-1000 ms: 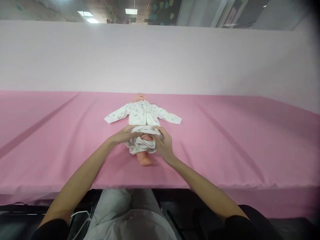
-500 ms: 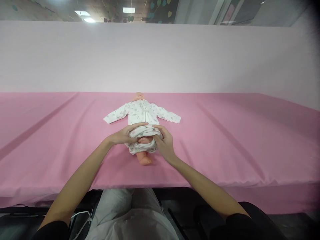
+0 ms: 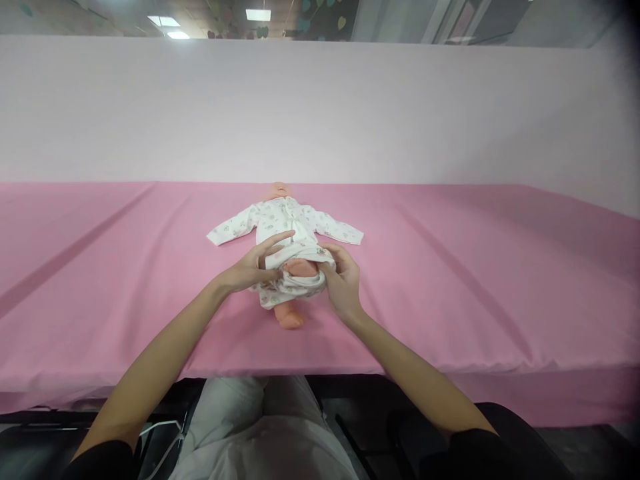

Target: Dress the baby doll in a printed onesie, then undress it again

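We are gathering the little white trousers (image 3: 290, 287) around the legs of the doll (image 3: 290, 313), which is lying on its back mid-counter (image 3: 450, 267) in a matching shirt (image 3: 285, 223). Our left hand (image 3: 250, 268) and right hand (image 3: 343, 283) are each pinching the waistband. The cloth looks soft, light and stretchy, best held at that elastic edge.
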{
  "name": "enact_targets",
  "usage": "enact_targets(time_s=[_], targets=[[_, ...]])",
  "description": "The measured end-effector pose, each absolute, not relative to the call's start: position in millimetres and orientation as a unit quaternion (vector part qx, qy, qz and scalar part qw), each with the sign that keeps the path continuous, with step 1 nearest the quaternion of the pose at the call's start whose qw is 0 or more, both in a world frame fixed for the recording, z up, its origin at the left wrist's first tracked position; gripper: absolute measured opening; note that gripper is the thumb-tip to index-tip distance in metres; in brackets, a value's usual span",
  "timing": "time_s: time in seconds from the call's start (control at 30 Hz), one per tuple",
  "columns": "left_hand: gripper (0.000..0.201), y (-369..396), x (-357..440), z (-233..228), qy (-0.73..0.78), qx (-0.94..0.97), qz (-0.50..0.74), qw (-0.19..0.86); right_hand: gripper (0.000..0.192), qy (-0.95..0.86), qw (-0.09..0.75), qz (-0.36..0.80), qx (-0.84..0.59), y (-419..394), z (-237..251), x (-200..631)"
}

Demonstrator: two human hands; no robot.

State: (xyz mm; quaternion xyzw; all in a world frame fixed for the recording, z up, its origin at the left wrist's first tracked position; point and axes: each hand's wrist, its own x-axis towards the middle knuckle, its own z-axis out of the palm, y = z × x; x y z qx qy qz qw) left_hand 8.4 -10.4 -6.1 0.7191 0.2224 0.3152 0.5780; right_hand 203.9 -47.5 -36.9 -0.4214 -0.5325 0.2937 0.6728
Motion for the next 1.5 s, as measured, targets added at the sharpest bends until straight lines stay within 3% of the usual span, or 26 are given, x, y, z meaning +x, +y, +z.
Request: enact_targets(time_s=[0.27, 0.53, 0.67, 0.8, 1.07, 1.37, 1.5], targets=[[0.055, -6, 24, -21, 0.275, 0.754, 0.425, 0.419, 0.031, -0.555, 0.663, 0.294, -0.407, -45, -40, 205], [0.04, -5, 32, -46, 0.3, 0.823, 0.481, 0.04, 0.032, -0.563, 0.64, 0.273, -0.447, -33, -41, 210], [0.031, -11, 34, -51, 0.19, 0.895, 0.395, -0.086, 0.031, -0.555, 0.639, 0.278, -0.453, -29, -45, 211], [0.03, -13, 37, -49, 0.118, 0.921, 0.342, -0.143, 0.031, -0.576, 0.639, 0.248, -0.445, -27, -50, 211], [0.026, -14, 40, -52, 0.122, 0.887, 0.418, -0.156, 0.027, -0.678, 0.608, 0.061, -0.41, -5, -65, 229], [0.034, -20, 47, -55, 0.103, 0.881, 0.437, -0.149, 0.029, -0.722, 0.535, 0.069, -0.433, 23, -81, 249], [0.039, -27, 51, -55, 0.073, 0.893, 0.421, -0.139, 0.029, -0.72, 0.521, 0.126, -0.441, 25, -72, 251]])
